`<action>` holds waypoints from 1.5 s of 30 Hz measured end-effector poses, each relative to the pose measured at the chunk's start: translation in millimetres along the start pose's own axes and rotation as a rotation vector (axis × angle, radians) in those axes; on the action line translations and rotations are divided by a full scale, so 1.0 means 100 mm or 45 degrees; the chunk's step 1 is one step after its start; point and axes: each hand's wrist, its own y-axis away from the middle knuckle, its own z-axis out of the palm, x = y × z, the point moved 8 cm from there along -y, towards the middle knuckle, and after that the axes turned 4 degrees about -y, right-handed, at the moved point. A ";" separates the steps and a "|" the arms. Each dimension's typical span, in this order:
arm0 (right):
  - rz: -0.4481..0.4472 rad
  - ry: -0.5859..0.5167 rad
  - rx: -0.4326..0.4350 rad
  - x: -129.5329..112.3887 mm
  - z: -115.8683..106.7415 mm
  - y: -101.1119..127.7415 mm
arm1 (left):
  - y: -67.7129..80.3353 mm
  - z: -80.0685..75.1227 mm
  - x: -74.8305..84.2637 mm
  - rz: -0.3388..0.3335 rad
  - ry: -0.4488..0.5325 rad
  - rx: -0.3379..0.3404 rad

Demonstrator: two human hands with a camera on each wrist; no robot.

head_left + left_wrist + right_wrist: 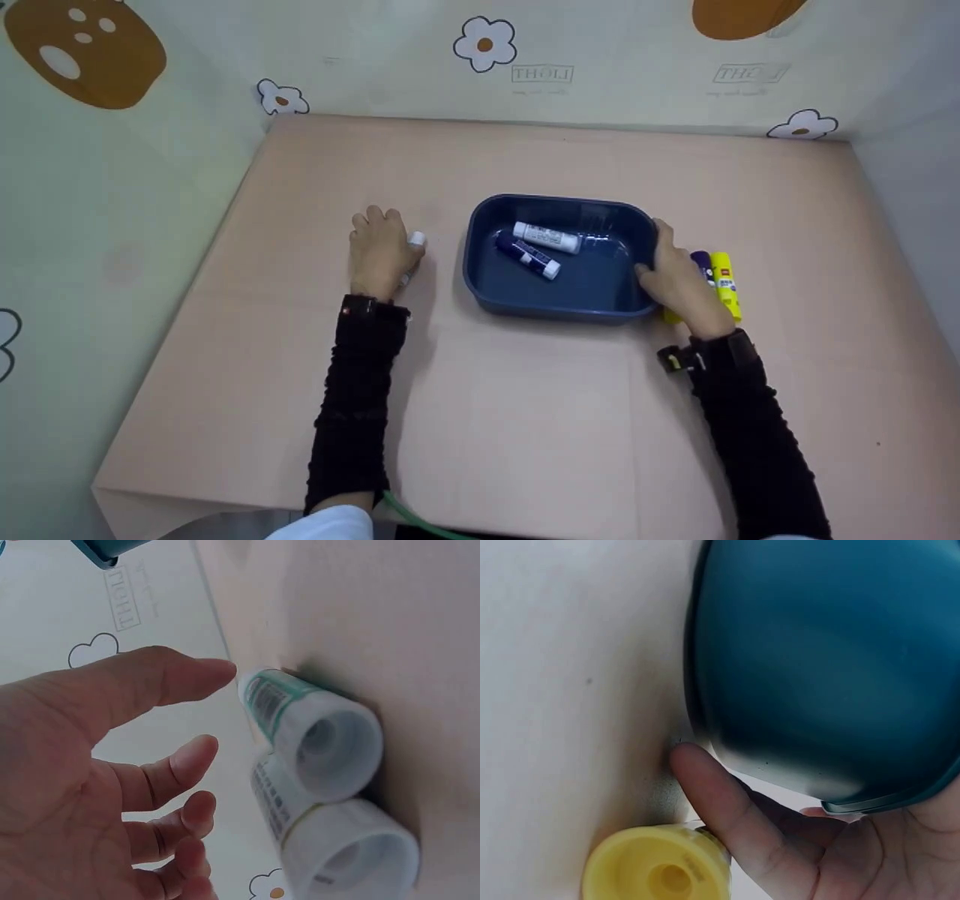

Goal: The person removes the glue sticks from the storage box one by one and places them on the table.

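My left hand [379,255] hovers over white glue sticks on the table, its fingers loosely bent and nothing between them. In the left wrist view, one white tube with a green label [281,705] lies against a second white tube [337,855]; the thumb tip is right at the far end of the green-labelled one. With the thumb over the rim and fingers along the outside, my right hand [679,281] grips the right end of a dark blue bin [555,309]. A white glue stick [547,238] and a dark purple one [527,256] lie inside it.
Beside the right hand lie a yellow glue stick [726,289] and a purple one [702,262], partly hidden by that hand. A yellow tube end [656,866] shows close to the fingers. The table [525,420] meets a patterned wall at the back.
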 end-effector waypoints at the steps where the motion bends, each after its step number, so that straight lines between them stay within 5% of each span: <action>1: 0.000 0.001 -0.001 0.00 0.00 0.00 | 0.00 0.01 0.00 -0.001 0.002 -0.003; 15: 0.024 -0.008 -0.002 0.02 0.01 0.00 | 0.05 -0.14 0.15 0.051 0.170 0.082; 27: 0.013 0.004 0.011 0.00 0.01 0.00 | 0.21 -0.29 0.73 0.328 0.381 0.185; 36: 0.016 0.016 0.011 0.01 0.02 -0.01 | 0.40 -0.02 1.27 0.601 0.347 0.156; 45: 0.022 0.018 0.013 0.01 0.02 -0.01 | 0.43 0.24 1.39 0.634 0.094 0.131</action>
